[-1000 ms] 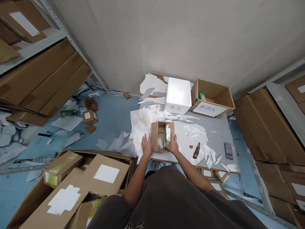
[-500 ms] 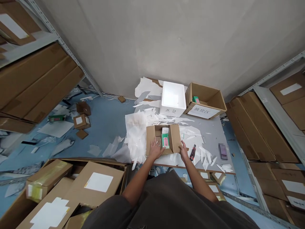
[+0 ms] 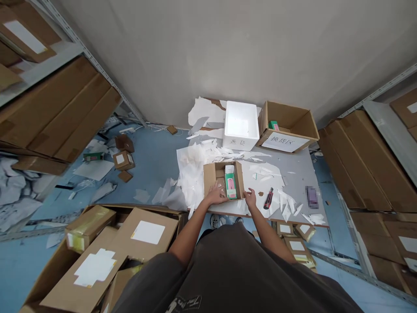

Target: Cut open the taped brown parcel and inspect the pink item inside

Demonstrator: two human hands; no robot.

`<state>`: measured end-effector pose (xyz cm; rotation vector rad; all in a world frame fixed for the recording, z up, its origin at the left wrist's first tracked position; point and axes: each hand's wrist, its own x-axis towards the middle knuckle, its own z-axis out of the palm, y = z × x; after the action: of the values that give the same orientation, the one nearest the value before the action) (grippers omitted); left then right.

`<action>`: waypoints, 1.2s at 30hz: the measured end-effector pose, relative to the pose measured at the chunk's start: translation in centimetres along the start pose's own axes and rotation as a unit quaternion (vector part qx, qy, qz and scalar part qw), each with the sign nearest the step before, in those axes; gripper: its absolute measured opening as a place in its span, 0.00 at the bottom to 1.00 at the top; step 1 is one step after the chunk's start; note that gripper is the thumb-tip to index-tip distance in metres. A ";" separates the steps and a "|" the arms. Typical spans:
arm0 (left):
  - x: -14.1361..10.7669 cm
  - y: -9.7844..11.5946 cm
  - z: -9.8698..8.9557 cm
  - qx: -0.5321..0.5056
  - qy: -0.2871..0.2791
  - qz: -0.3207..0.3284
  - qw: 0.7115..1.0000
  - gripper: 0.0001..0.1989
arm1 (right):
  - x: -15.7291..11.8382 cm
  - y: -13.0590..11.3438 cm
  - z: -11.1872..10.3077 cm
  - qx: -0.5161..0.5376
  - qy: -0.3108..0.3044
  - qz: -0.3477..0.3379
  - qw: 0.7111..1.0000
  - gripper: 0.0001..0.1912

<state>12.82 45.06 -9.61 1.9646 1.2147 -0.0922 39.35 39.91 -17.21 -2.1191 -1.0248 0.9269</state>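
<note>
A small open cardboard box [image 3: 210, 177] sits on the table near its front edge, side flaps spread. Inside it stands a green and pink product box [image 3: 230, 181] with a white flap at its far end. My left hand [image 3: 216, 194] lies over the cardboard box's near left edge, fingers stretched towards the product box; whether they touch it I cannot tell. My right hand [image 3: 250, 198] pinches the near right corner of the cardboard box with thumb and fingers. A red and black box cutter [image 3: 269, 198] lies on the table to the right of that hand.
Behind stand a white foam box [image 3: 241, 141] and a larger labelled carton [image 3: 289, 148]. Torn white paper [image 3: 193, 169] covers much of the table [image 3: 298, 174]. A big carton of boxes [image 3: 130, 207] stands at the left front; loaded shelves [image 3: 374, 108] flank both sides.
The right flap of the cardboard box now stands more upright. My right hand has moved from that flap to the near corner, and my left hand has shifted slightly. The view has tilted slightly.
</note>
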 end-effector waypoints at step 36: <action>0.2 1.5 6.1 0.114 0.127 0.043 0.984 0.12 | 2.2 -11.5 6.5 -0.407 -0.223 -0.024 0.886 0.43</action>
<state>16.08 40.81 -12.89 2.2808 1.3276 0.0691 30.59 49.10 -13.02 -2.5590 -1.9667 1.1148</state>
